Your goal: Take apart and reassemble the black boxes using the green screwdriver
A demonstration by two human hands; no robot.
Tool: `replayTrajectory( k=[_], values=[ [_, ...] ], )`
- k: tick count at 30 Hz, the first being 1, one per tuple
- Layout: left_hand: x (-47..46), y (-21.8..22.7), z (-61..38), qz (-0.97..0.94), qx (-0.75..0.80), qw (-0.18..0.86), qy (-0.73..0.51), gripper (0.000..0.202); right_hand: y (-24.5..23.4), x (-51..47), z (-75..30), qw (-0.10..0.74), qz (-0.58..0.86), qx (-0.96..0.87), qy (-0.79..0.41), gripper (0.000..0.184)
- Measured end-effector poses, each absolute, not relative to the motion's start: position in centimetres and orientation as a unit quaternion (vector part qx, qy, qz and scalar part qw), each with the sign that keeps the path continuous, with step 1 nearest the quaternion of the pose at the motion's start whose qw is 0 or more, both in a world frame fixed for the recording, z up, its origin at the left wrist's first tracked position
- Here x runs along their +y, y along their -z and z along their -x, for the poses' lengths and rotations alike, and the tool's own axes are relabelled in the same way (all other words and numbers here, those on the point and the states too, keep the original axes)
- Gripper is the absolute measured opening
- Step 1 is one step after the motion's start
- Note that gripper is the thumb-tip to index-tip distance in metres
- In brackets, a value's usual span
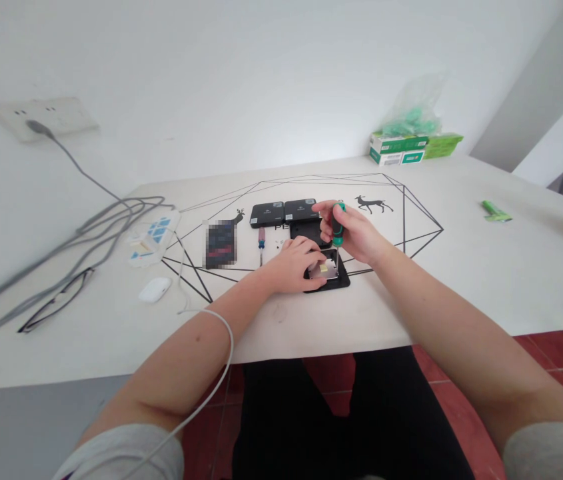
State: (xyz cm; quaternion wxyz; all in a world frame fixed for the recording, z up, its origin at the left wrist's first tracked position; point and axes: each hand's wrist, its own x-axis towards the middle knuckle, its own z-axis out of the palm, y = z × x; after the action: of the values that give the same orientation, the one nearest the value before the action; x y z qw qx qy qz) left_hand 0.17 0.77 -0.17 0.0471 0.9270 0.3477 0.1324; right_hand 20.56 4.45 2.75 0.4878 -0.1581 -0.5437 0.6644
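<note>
My right hand (354, 230) is closed around the handle of a green-and-black screwdriver (338, 230). The screwdriver stands nearly upright, its shaft down at the right side of an opened black device housing (342, 277) with a silvery plate and a small yellow patch inside. My left hand (294, 267) holds the housing from the left, fingertips at its upper side and thumb low along it. Just behind lies an empty-looking black cover (304, 233), partly hidden by my hands. A second screwdriver (262, 243) with a red-and-blue handle rests left of my left hand, with tiny dark bits nearby.
Two closed black devices (267, 214) sit at the back. A blurred dark item (220, 244), white earphone case (155, 290), clear plastic box (154, 237), glasses (58, 300) and grey cable (106, 240) lie left. Green-and-white boxes (398, 148) and a green wrapper (496, 211) are right.
</note>
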Motion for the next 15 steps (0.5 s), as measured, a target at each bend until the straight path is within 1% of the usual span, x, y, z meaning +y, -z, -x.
replayTrajectory(
  k=[3, 6, 10, 12, 15],
  values=[
    [0.76, 0.17, -0.18, -0.927, 0.348, 0.046, -0.131, 0.037, -2.77, 4.33, -20.59, 0.457, 0.146, -0.535, -0.695, 0.046],
    [0.76, 0.20, -0.18, -0.927, 0.348, 0.046, -0.132, 0.037, -2.78, 4.20, -20.62, 0.448, 0.126, -0.513, -0.721, 0.039],
    [0.80, 0.25, -0.14, -0.927, 0.347, 0.043, -0.134, 0.037, -2.90, 4.22, -20.87, 0.444, 0.116, -0.519, -0.722, 0.038],
    [0.82, 0.27, -0.11, -0.927, 0.347, 0.042, -0.135, 0.036, -2.99, 4.30, -21.06, 0.434, 0.119, -0.533, -0.717, 0.041],
    [0.83, 0.26, -0.08, -0.928, 0.347, 0.042, -0.132, 0.037, -3.15, 4.36, -21.24, 0.416, 0.119, -0.536, -0.725, 0.050]
  ],
)
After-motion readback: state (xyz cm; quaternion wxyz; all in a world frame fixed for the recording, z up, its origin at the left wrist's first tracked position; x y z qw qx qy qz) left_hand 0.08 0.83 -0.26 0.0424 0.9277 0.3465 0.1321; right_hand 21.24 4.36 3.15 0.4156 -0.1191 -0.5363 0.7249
